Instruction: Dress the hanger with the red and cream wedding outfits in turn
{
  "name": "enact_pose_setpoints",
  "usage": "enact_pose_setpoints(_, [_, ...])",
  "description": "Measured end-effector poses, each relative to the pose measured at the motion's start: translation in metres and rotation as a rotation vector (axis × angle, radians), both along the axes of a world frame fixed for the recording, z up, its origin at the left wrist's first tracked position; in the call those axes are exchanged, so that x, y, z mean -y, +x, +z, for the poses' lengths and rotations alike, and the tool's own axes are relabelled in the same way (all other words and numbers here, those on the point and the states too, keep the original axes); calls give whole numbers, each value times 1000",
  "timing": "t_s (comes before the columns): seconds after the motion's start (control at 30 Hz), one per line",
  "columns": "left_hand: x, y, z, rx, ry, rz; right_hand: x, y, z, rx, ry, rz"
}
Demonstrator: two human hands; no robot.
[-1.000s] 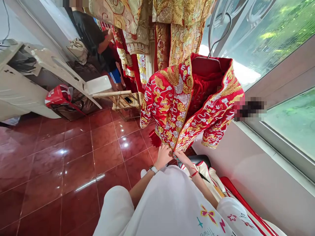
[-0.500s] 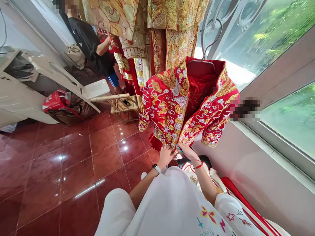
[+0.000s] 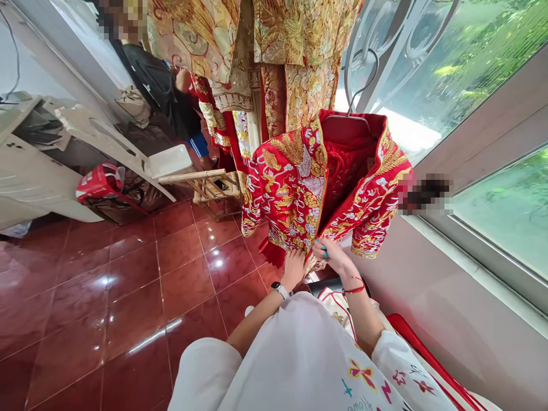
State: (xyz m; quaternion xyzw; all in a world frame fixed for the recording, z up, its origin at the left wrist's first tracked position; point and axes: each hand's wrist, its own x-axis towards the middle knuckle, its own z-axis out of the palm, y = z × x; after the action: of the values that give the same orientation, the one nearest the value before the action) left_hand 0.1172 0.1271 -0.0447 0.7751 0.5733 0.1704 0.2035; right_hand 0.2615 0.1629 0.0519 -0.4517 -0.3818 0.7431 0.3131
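Note:
A red jacket (image 3: 295, 182) with gold and silver embroidery hangs in front of me on a wire hanger (image 3: 357, 85). Its front stands open at the collar, showing a red inside. My left hand (image 3: 295, 267), with a watch on the wrist, grips the lower front edge of the jacket on the left side. Just to the right, my right hand (image 3: 331, 255) pinches the other front edge near the hem. Blue-green nails and a red string bracelet show on that hand. Between the hands the two edges come close together; the fastening itself is too small to make out.
More gold embroidered garments (image 3: 295, 34) hang behind the jacket. A bamboo stool (image 3: 218, 191), a white chair (image 3: 169, 161) and a red bag (image 3: 100, 182) stand to the left, near a person in black (image 3: 149, 80). A window (image 3: 505, 188) runs along the right.
My right hand has moved up along the jacket's front edge, away from my left hand. My left hand stays at the hem. The jacket has shifted slightly.

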Motion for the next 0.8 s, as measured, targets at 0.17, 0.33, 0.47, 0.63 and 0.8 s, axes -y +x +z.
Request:
enact_pose_setpoints(0.17, [-15, 4, 22, -42, 51, 113, -9, -7, 23, 16, 139, -85])
enact_pose_setpoints(0.33, [-49, 19, 55, -60, 167, 183, -1, -20, 15, 50, 134, -153])
enact_pose_setpoints(0.47, [-62, 31, 57, -100, 130, 147, -7, -21, 29, -11, 77, -138])
enact_pose_setpoints(0.63, [-65, 33, 49, -33, 68, 140, -35, -15, 89, -107, 101, -173])
enact_pose_setpoints(0.8, [-73, 36, 55, -5, 76, 169, -82, -9, 170, -147, 270, -210])
